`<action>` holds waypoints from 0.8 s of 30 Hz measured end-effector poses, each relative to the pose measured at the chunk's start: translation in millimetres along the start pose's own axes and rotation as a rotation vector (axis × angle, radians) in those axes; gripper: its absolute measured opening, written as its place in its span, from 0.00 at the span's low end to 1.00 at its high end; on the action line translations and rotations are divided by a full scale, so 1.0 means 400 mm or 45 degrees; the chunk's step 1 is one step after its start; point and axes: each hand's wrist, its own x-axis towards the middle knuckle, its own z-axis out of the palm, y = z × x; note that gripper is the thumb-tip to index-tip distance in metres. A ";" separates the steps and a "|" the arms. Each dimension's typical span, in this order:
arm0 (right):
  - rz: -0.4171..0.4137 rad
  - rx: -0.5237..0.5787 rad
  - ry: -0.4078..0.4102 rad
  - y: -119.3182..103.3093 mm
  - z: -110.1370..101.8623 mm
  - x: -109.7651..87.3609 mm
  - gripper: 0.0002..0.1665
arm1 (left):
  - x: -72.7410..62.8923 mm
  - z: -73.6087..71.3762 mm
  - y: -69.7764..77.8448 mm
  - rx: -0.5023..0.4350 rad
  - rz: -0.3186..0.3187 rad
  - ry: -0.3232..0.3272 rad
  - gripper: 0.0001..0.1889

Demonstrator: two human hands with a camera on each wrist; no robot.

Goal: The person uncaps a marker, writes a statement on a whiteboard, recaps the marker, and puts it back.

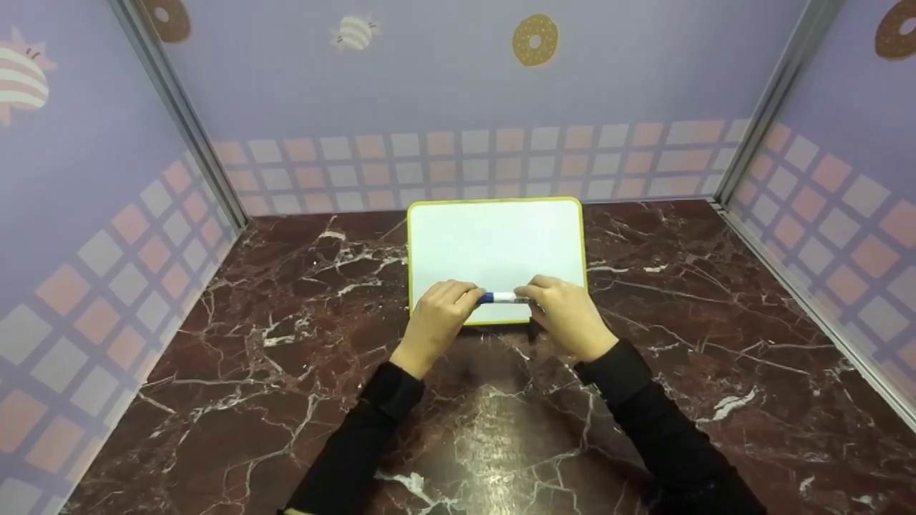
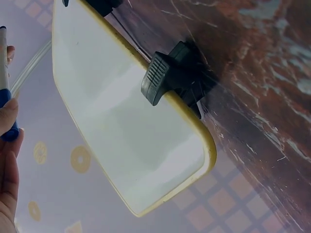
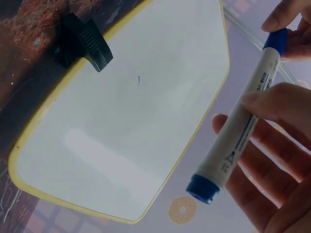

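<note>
A white marker with blue ends is held level between both hands, in front of the lower part of a yellow-framed whiteboard. My left hand pinches its blue cap between thumb and fingers. With thumb and fingers, my right hand grips the white barrel near the other end. The cap sits on the marker. In the right wrist view, a short dark stroke shows on the board's white face.
Black clips, one of them a ribbed clip, hold the board's lower edge above the dark red marbled table. Purple patterned walls close in the back and both sides, with metal posts at the corners.
</note>
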 end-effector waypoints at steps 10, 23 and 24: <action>-0.054 -0.058 0.118 0.003 0.004 0.003 0.09 | -0.002 -0.003 0.000 -0.061 -0.085 -0.059 0.10; -0.016 -0.082 0.155 0.031 -0.005 0.001 0.08 | 0.000 -0.010 -0.022 -0.083 -0.113 -0.026 0.11; -0.006 -0.083 0.155 0.035 -0.007 0.001 0.09 | -0.001 -0.013 -0.027 -0.077 -0.115 -0.022 0.11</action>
